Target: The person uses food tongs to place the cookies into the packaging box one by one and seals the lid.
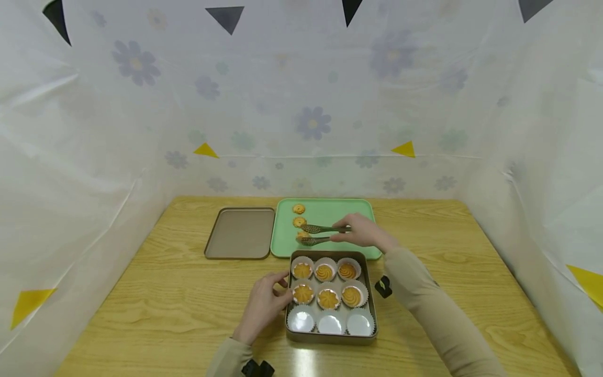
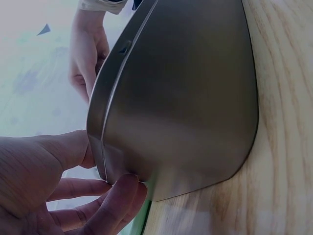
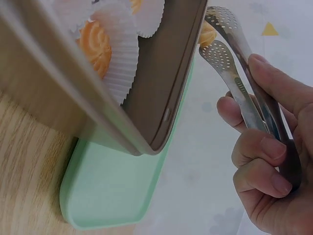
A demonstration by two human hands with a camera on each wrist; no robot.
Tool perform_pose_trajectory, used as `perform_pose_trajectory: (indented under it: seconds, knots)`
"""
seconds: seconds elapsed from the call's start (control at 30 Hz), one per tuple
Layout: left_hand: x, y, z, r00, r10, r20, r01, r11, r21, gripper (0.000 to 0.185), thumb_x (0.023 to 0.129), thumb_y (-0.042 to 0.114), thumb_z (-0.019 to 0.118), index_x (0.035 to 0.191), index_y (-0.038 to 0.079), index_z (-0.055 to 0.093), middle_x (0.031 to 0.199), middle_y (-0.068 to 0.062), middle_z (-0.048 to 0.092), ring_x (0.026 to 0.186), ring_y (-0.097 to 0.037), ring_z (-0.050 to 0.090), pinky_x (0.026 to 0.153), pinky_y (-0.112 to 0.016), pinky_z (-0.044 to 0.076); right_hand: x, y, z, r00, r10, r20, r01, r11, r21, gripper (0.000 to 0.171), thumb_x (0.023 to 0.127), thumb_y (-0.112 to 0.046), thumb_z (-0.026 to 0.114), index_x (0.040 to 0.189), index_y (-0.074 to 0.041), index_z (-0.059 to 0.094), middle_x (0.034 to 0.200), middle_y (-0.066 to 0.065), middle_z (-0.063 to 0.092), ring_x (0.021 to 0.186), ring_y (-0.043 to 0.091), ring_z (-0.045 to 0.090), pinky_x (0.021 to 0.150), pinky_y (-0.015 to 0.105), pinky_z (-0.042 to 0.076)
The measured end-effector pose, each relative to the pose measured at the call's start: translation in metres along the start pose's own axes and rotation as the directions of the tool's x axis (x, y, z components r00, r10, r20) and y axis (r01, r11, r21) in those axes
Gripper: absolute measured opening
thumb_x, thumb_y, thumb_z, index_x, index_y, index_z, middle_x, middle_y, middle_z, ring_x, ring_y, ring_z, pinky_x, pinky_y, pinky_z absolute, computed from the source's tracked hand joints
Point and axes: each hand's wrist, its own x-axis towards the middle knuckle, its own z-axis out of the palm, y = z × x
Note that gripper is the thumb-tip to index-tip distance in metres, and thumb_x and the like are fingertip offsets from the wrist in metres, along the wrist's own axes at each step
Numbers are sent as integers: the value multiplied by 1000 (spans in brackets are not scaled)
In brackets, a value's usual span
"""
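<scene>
My right hand grips metal tongs with perforated tips. The tongs' spread tips are around the nearest cookie on the green tray; whether they touch it I cannot tell. Two more cookies lie behind it in a line. My left hand holds the left rim of a deep metal baking tin, thumb over the edge and fingers on the outer wall. White paper cups fill the tin in three rows. Swirled cookies sit in the back two rows; the three front cups are bare.
A shallow brown tray lies on the wooden table, left of the green tray. The tin stands just in front of the green tray. White flower-patterned sheeting walls in the table's back and sides.
</scene>
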Motion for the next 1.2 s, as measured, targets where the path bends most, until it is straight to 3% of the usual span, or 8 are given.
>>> perform_pose_trajectory:
  seconds: [0.5,0.73,0.9,1.03,1.2]
  knots:
    - [0,1,-1,1000,-7,12,7,1000,-5,51,81,5,68,130,-6,63,98,-16,70,69,-12,66,56,-16,53,-38,5,3,998,34,-45,-30,996,84,45,97,-32,65,128,1,66,130,21,68,120,40,63,99,53,54]
    - [0,2,1,1000,-1,10,1,1000,-7,52,80,5,69,131,-6,63,98,-16,70,69,-11,66,56,-16,53,-51,7,5,993,30,-115,-18,994,107,45,97,-31,65,129,1,66,128,22,68,118,41,63,98,56,53]
    - [0,3,1,1000,3,9,-3,1000,2,52,81,6,69,131,-5,63,99,-16,70,69,-11,66,56,-16,53,-63,5,5,989,19,-148,-4,995,102,46,96,-33,66,127,0,67,123,20,71,110,35,67,89,50,57]
    - [0,2,1,1000,5,5,-5,1000,5,51,81,5,69,130,-5,63,99,-16,70,70,-12,67,57,-16,53,-75,5,7,991,-7,-136,21,994,103,46,96,-35,66,128,-2,68,124,17,71,109,32,67,86,46,58]
    - [0,2,2,1000,9,-1,-9,1000,5,51,81,5,68,130,-6,63,98,-16,70,70,-12,67,57,-16,53,-88,2,11,995,-69,-73,78,988,130,47,96,-37,64,129,-3,67,128,17,69,115,36,66,93,50,57]
